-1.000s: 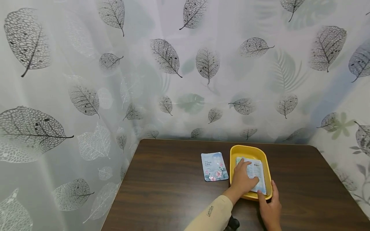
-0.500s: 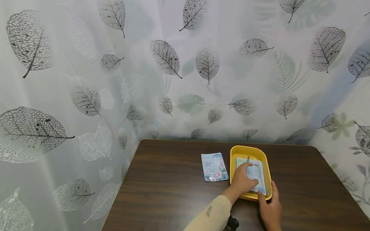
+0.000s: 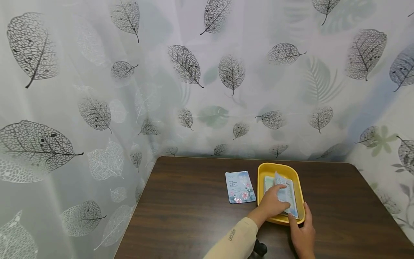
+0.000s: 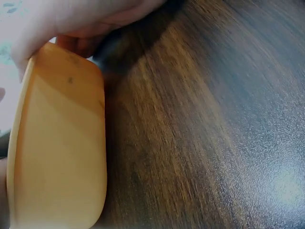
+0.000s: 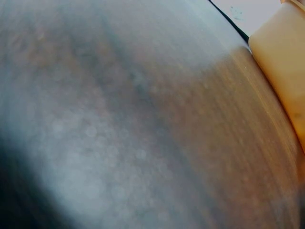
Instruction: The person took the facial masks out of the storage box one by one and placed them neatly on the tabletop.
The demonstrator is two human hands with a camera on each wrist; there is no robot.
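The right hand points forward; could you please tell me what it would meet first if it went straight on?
Most likely the yellow tray: its near right corner already sits within the grip of the right hand, though the exact depth is hard to judge.

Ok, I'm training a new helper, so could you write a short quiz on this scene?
1. Which hand holds the near right corner of the yellow tray? A: left. B: right.
2. True or false: in the head view, the flowered packet lies left of the tray.
3. Fill in: inside the tray, the left hand holds a ____.

Key: 1. B, the right hand. 2. True. 3. Pale packet.
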